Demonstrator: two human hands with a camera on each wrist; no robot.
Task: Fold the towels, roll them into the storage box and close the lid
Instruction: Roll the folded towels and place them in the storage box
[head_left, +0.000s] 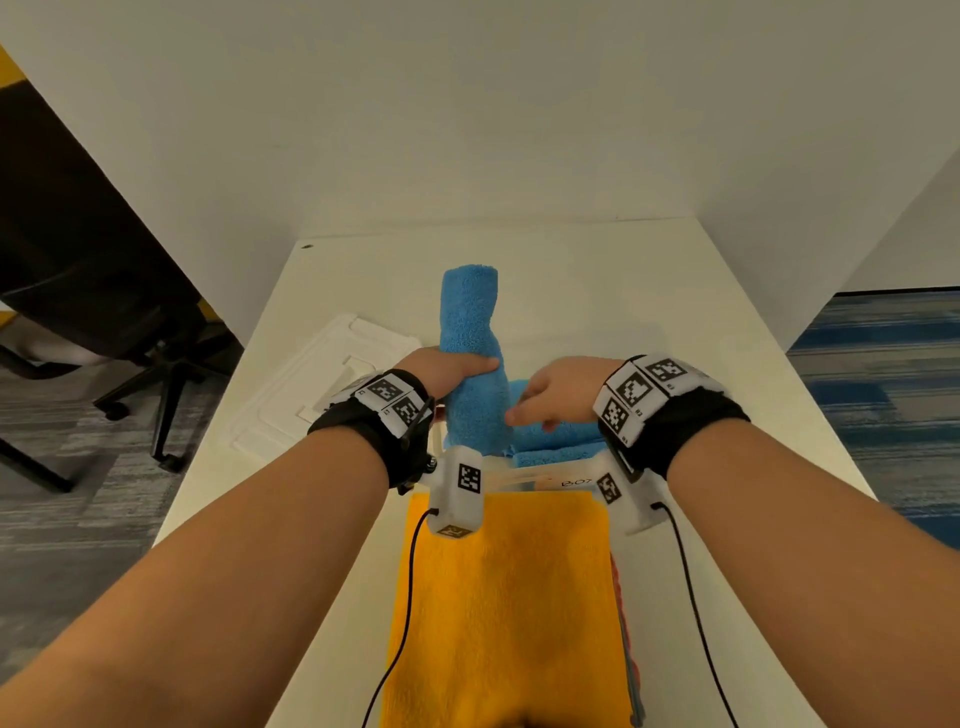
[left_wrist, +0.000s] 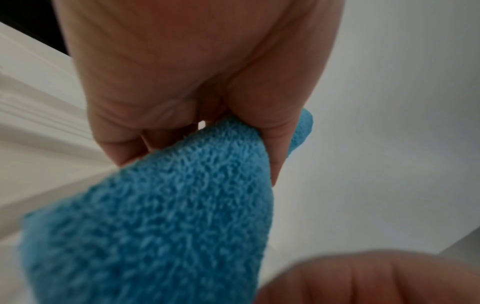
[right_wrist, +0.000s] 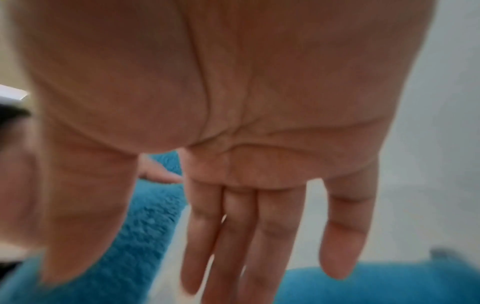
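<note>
Left hand (head_left: 451, 372) wrapped around the middle of a rolled blue towel (head_left: 470, 332), thumb across the front, fingers curled behind. Roll held almost upright, long axis running from low and near to high and far, top end leaning slightly left. Lower end dipping toward the storage box (head_left: 524, 475), a clear container mostly hidden behind the wrist cameras, just past the far edge of an orange towel (head_left: 498, 597).

Right hand (head_left: 550, 392) close on the right of the roll, fingers (right_wrist: 223, 236) straight and slightly spread, holding nothing. Hovering above more blue towels (head_left: 561, 441) already lying flat in the box with long axes running left to right. Whether the fingertips brush those, impossible to tell.

Key relation for the next move, as a judgement: upright roll crossways to the ones lying down, so needing a tip from vertical to horizontal and a quarter turn to lie alongside. Left hand the one carrying it; right hand nearer the box and well placed to guide or press the free end down.

White lid (head_left: 332, 384) lying flat on the table (head_left: 675, 312), left of the box, off and waiting. Orange towel spread flat nearest the body, not yet rolled.
</note>
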